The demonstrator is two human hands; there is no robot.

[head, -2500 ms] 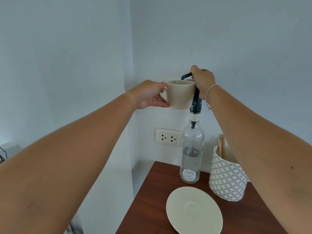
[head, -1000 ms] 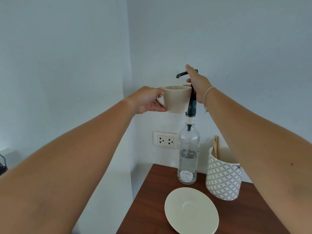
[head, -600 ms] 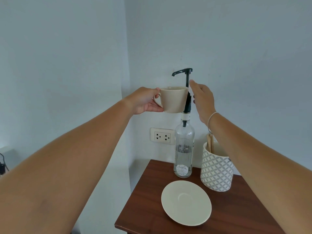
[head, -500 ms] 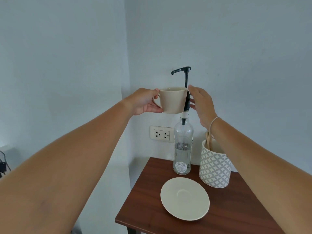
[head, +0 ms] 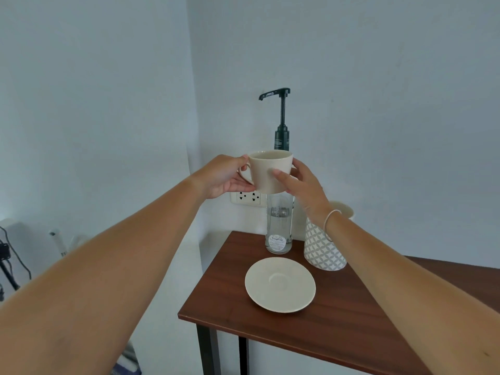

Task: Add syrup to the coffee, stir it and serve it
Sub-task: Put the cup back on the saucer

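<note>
Above table [head: 338, 315], upright cup [head: 270, 171]

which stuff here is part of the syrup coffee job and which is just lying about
Part of the job:
- cup, held by left hand and right hand
- syrup bottle with pump
- saucer
- patterned holder, probably for the stirrers

Just about:
- wall socket
- cables at far left
</note>
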